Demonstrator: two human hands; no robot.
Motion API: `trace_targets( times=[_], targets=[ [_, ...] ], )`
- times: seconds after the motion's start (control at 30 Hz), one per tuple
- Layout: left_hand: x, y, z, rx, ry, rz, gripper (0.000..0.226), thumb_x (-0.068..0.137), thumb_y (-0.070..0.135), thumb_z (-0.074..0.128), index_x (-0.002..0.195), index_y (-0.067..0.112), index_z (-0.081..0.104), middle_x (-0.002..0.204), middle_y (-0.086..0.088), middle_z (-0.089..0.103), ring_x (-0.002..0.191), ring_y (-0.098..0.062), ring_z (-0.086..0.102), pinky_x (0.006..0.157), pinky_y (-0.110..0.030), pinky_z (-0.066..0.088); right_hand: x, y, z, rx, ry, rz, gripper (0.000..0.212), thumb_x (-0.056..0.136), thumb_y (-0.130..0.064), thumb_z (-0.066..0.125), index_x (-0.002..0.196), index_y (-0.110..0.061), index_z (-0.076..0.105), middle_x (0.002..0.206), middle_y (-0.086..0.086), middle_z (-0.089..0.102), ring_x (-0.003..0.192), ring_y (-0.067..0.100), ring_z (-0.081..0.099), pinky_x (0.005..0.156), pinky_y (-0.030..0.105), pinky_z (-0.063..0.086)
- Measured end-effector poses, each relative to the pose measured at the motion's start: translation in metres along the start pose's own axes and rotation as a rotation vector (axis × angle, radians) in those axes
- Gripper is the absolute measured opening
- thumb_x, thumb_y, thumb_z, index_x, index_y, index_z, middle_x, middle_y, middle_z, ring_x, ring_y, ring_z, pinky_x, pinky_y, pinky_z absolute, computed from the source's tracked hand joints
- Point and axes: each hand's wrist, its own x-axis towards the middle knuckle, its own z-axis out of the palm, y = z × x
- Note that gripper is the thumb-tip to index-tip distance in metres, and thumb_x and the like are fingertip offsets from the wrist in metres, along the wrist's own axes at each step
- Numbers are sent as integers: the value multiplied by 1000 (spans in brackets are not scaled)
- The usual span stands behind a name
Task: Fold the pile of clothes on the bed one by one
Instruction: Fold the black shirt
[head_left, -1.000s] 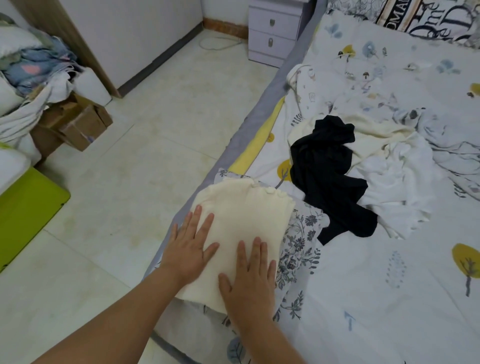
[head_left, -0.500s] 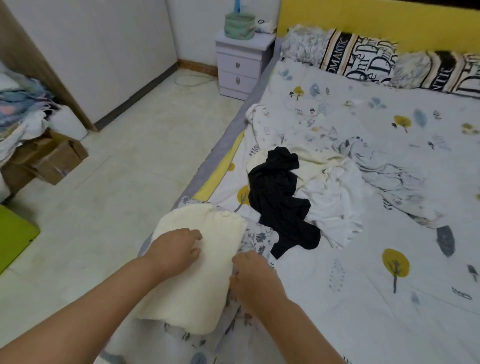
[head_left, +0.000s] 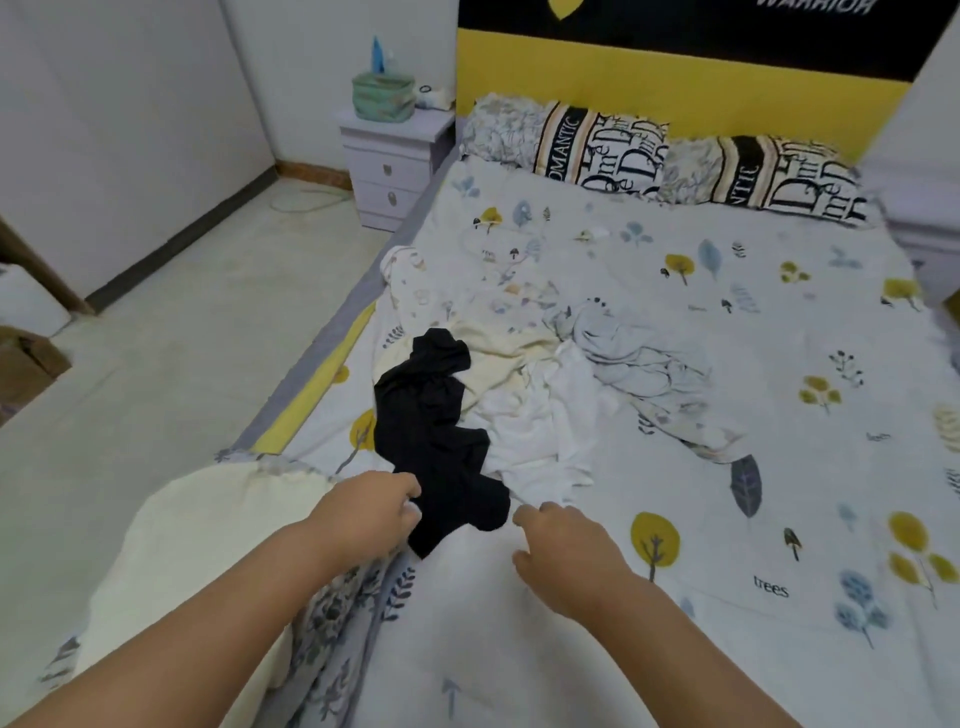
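Note:
The pile sits mid-bed on the leaf-print sheet. A black garment lies at its front, with cream, white and pale printed pieces behind it. My left hand has curled fingers on the black garment's near left edge and seems to pinch it. Just right of that garment's lower end, my right hand hovers with loosely curled fingers and holds nothing. A folded cream garment rests at the bed's near left corner on a floral-print folded piece.
Two lettered pillows lie against the yellow headboard. A lilac nightstand with a green bag stands at the bed's far left. Tiled floor runs along the left side, with a cardboard box at its edge.
Both hands left the folded cream garment and reached forward to the black garment. My view lifted toward the headboard.

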Motion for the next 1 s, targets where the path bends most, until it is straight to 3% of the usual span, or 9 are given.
trace_targets(
  times=[0.27, 0.57, 0.77, 0.83, 0.9, 0.97, 1.0],
  targets=[
    [60, 32, 26, -9, 6, -19, 38, 97, 29, 43, 133, 19, 45, 126, -1, 55, 114, -16, 52, 88, -24, 40, 38, 71, 10, -43, -73, 108, 27, 95, -18, 38, 121, -12, 45, 122, 8, 48, 112, 26, 45, 73, 30, 28],
    [180, -13, 58, 16, 111, -236, 56, 94, 29, 47, 143, 12, 26, 138, -14, 34, 119, -30, 45, 97, -34, 41, 138, 99, 43, 38, -47, 179, 40, 94, -19, 40, 133, -16, 33, 130, 7, 40, 117, 24, 40, 91, 33, 38],
    [237, -50, 75, -223, 197, -516, 81, 94, 35, 49, 149, 16, -9, 152, -29, -3, 135, -44, 26, 108, -43, 29, 194, 74, 74, 82, -41, 142, 49, 94, -21, 43, 139, -18, 25, 137, 8, 32, 123, 25, 35, 96, 33, 36],
    [244, -58, 79, -427, 211, -572, 92, 90, 30, 57, 148, 14, -13, 152, -28, 5, 134, -43, 28, 108, -43, 29, 204, 61, 83, 78, -58, 108, 48, 93, -22, 45, 137, -17, 27, 135, 8, 33, 121, 25, 36, 94, 33, 36],
    [247, -64, 77, -582, 214, -556, 81, 87, 15, 61, 147, 8, 7, 141, -26, 35, 124, -39, 42, 98, -39, 37, 208, 51, 88, 84, -52, 82, 47, 92, -22, 48, 135, -17, 28, 133, 8, 33, 120, 25, 35, 94, 33, 36],
    [245, -67, 67, -648, 248, -509, 43, 85, 4, 55, 126, 3, 41, 117, -21, 54, 109, -36, 53, 81, -32, 41, 208, 45, 88, 87, -36, 62, 50, 91, -23, 48, 136, -18, 27, 133, 8, 32, 121, 25, 35, 95, 33, 35],
    [242, -64, 58, -709, 256, -483, 30, 85, 2, 54, 114, 4, 49, 108, -18, 57, 105, -36, 55, 78, -31, 41, 207, 44, 86, 92, -26, 53, 51, 92, -23, 48, 138, -18, 25, 134, 8, 32, 122, 25, 34, 96, 33, 35]
  ],
)
